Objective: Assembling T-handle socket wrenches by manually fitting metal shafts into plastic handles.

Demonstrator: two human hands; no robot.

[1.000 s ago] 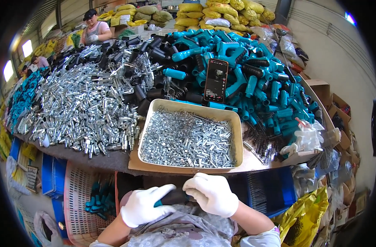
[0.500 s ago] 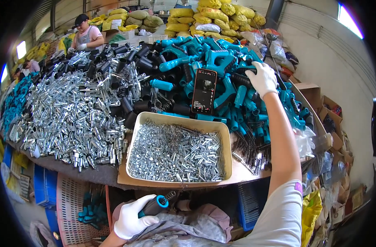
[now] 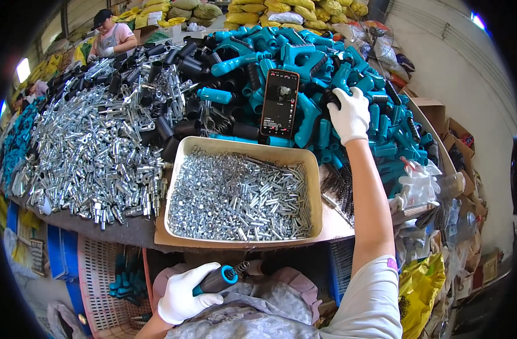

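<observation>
Low in front of my body, my white-gloved left hand (image 3: 186,292) is wrapped round a black and teal cylindrical handle part (image 3: 217,279). A dark coil spring (image 3: 240,268) sticks out of its teal-rimmed end. My right hand (image 3: 350,114), also gloved, reaches into the heap of teal plastic housings (image 3: 292,53) on the right of the table. Its thumb and forefinger are closed about a black part (image 3: 329,98), largely hidden by the fingers. Between the two hands sits a cream tray (image 3: 244,243) of small metal pins and springs.
A phone (image 3: 279,103) leans on the teal heap behind the tray. Shiny metal fittings (image 3: 94,152) cover the table's left half. Loose dark springs (image 3: 342,189) lie right of the tray. Below stands a pink basket (image 3: 103,282). Another person (image 3: 112,39) works at the far left.
My right hand has drawn slightly nearer and left over the teal heap, closing on a black part. My left hand keeps its hold, the part turned slightly. The whole view has shifted a little.
</observation>
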